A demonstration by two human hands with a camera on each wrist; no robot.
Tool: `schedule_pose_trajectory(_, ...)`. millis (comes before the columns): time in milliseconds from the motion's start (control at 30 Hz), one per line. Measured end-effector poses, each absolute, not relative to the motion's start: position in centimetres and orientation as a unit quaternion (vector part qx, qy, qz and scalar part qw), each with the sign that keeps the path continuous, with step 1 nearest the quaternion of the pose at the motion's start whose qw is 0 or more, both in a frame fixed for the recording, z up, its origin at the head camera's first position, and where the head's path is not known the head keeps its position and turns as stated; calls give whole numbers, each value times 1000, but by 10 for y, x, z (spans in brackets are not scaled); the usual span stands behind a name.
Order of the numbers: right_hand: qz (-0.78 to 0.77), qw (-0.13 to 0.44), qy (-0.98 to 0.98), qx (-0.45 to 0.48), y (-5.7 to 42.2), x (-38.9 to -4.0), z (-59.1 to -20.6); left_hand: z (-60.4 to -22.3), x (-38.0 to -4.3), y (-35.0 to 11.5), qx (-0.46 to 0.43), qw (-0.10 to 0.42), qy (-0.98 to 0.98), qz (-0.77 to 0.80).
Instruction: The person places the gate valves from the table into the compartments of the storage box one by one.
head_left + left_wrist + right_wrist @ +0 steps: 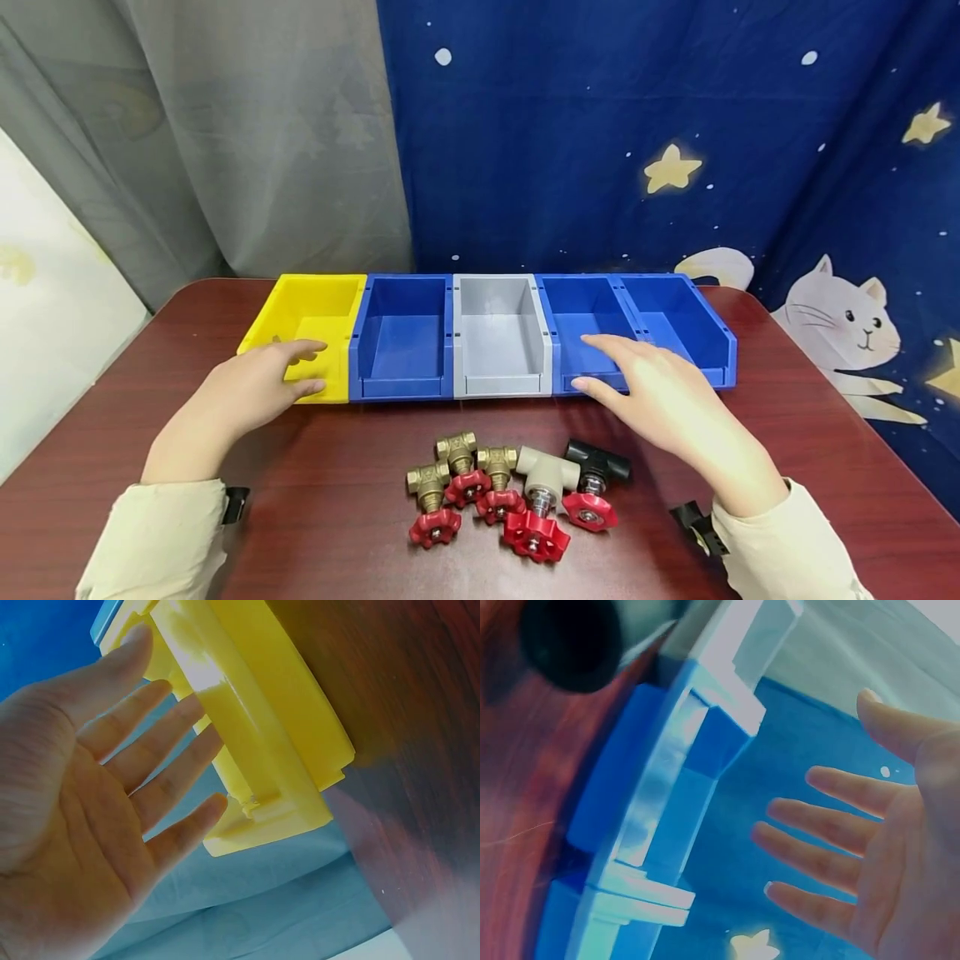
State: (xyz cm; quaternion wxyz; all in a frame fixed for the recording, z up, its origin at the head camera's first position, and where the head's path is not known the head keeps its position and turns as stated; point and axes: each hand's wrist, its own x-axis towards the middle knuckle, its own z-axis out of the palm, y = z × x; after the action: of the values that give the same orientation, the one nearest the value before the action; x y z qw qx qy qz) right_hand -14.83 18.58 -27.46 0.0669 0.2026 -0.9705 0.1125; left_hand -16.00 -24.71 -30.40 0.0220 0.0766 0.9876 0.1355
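Head view: left hand (262,379), fingers relaxed, hovers by a yellow bin (330,296); right hand (656,392), likewise loose, by a blue bin (581,296); five valves (501,504) lie nearer.

Looks like a makeshift workshop corner: plastic parts bins (503,385) and red-handled valves (542,477) on a reddish wood-grain table (322,517), with a starry blue curtain (525,167) (cartoon cat (832,321) included, lol) behind.
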Motion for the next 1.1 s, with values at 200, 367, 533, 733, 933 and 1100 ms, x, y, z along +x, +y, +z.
schedule_pose_trajectory(200, 126, 53, -966, 218, 180, -137, -266, -305, -162, -251, 87, 22, 987, 133)
schedule_pose_trajectory(367, 121, 55, -963, 235, 176, -132, -262, -306, -163, -253, 89, 16, 987, 134)
schedule_pose_trajectory(533, 119, 49, -961, 243, 173, -128, -260, -304, -163, -255, 88, 13, 987, 135)
schedule_pose_trajectory(733, 119, 43, -960, 250, 168, -125, -257, -301, -164, -256, 89, 6, 986, 138)
schedule_pose_trajectory(933, 113, 63, -954, 269, 165, -122, -263, -308, -164, -256, 90, 4, 986, 141)
schedule_pose_trajectory(1100, 91, 79, -952, 281, 168, -118, -281, -318, -162, -253, 97, -4, 985, 145)
